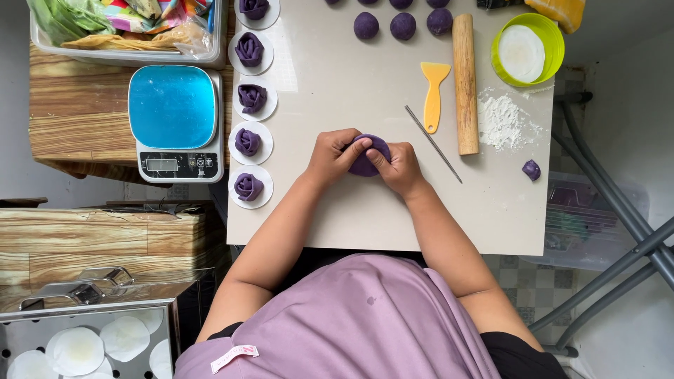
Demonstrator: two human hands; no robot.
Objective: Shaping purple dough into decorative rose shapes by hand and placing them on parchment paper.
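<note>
Two hands: left hand [331, 156] and right hand [400, 166], fingers pinched around one flat, round purple dough piece [368, 156] at the middle of the pale board [337, 217]; no clear long axis. Beside them, five dough roses [248, 142] on white paper rounds, one thin metal rod [433, 144], one small dough scrap [531, 169]. Farther off, one yellow plastic scraper [434, 95], one wooden rolling pin [465, 84], one flour heap [504, 121], one blue-topped scale [174, 119], several smooth dough balls [403, 25].
</note>
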